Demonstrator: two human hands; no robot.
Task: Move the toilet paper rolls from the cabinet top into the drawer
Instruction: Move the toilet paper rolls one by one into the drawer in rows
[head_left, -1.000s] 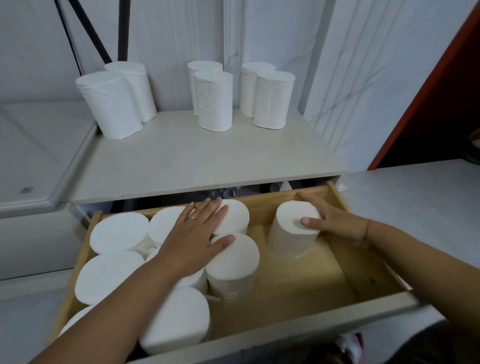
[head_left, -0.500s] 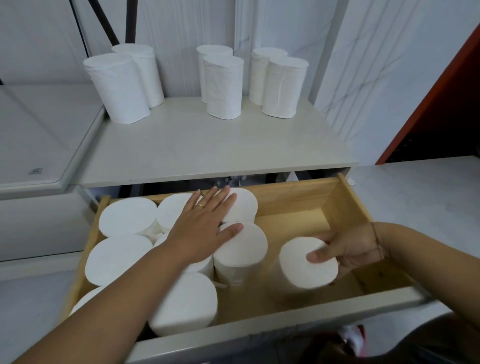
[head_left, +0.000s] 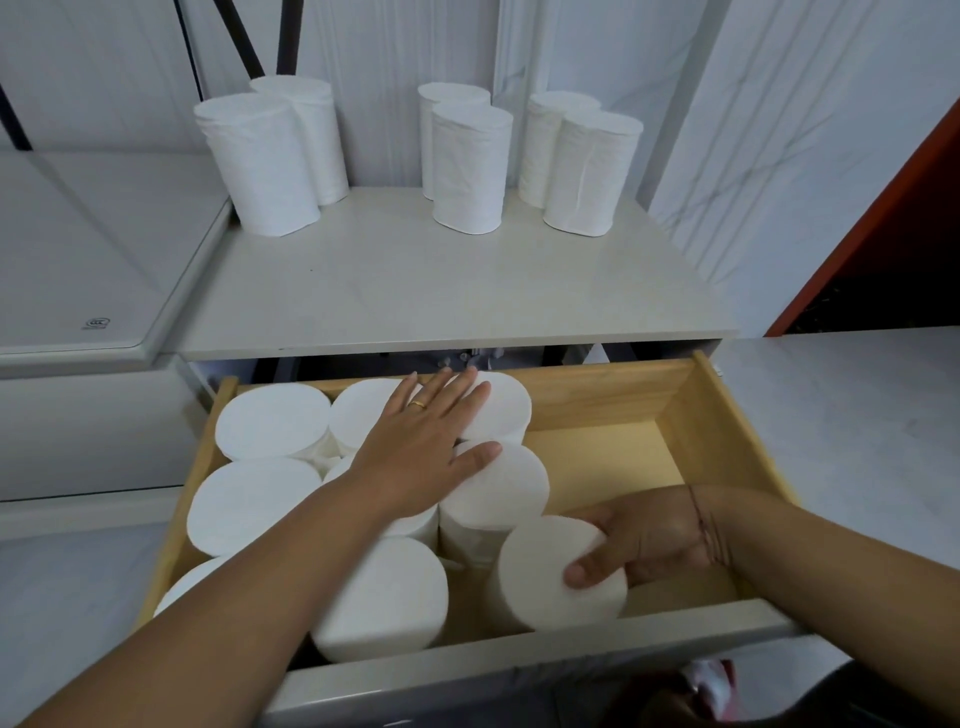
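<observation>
Right hand (head_left: 649, 540) is gripping an upright roll (head_left: 558, 569) from its right side, thumb on the top face, fingers wrapped around; it is standing near the drawer (head_left: 696, 415) front edge, just beside the packed rolls (head_left: 270, 421). Left hand (head_left: 431, 447) is lying flat, fingers spread, pressing on roll tops at the drawer's back. Six rolls (head_left: 470, 166) are waiting upright along the cabinet top (head_left: 415, 291) back edge, straight ahead and above both hands; left hand is nearer them.
</observation>
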